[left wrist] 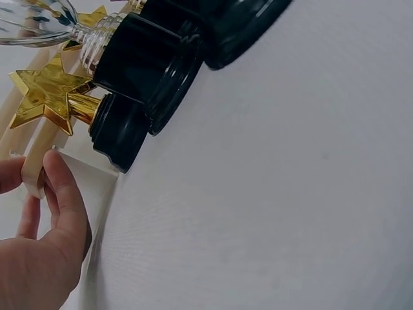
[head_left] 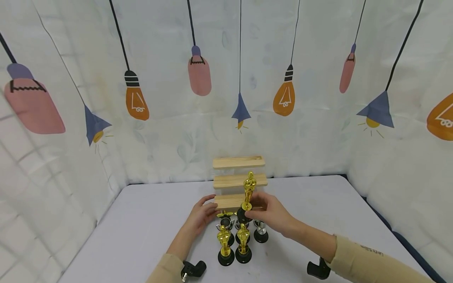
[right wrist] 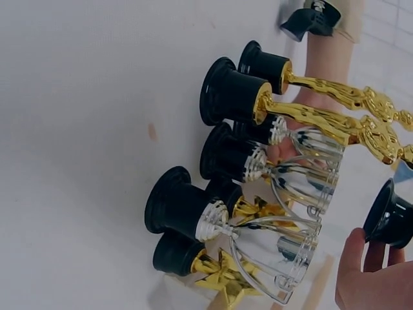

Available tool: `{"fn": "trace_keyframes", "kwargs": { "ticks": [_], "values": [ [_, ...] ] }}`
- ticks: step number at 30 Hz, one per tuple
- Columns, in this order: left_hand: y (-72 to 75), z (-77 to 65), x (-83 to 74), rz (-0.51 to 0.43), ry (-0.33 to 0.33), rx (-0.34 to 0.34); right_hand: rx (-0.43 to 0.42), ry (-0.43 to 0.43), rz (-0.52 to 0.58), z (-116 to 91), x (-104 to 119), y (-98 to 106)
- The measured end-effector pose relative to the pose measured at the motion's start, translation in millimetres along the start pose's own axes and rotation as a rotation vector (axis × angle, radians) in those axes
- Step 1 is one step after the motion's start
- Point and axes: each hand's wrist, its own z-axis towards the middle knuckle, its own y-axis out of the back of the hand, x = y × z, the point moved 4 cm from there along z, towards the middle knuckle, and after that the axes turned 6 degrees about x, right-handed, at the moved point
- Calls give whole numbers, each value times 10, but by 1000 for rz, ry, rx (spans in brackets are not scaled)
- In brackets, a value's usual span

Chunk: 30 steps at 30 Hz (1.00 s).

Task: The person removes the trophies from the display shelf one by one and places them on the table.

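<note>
My right hand (head_left: 274, 215) grips a gold figurine trophy (head_left: 249, 188) by its black base (right wrist: 389, 216) and holds it upright, raised in front of the tiered wooden rack (head_left: 240, 181). At the rack's left side, my left hand (head_left: 200, 216) pinches the end of the lowest wooden board (left wrist: 40, 165) between thumb and fingers. Two more gold figurine trophies (head_left: 224, 244) stand nearest me on the table. Behind them are several silver cup trophies (right wrist: 271, 242) on black bases. Gold star trophies (left wrist: 50, 95) stand closest to the rack, partly hidden in the head view.
The white table (head_left: 155, 220) reaches back to a curtain (head_left: 170, 137) printed with hanging lamps. Black wrist devices (head_left: 192, 269) sit at both wrists. The standing trophies are packed close together between my forearms.
</note>
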Motion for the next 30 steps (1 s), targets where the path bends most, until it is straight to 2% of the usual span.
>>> {"fn": "trace_keyframes", "kwargs": {
  "ticks": [15, 24, 30],
  "values": [
    [3, 13, 12, 5, -9, 8, 19, 12, 36, -43, -83, -19],
    [14, 28, 20, -22, -16, 25, 20, -30, 18, -129, -142, -13],
    [7, 19, 21, -22, -10, 25, 9, -7, 5, -192, -119, 1]
  ]
}}
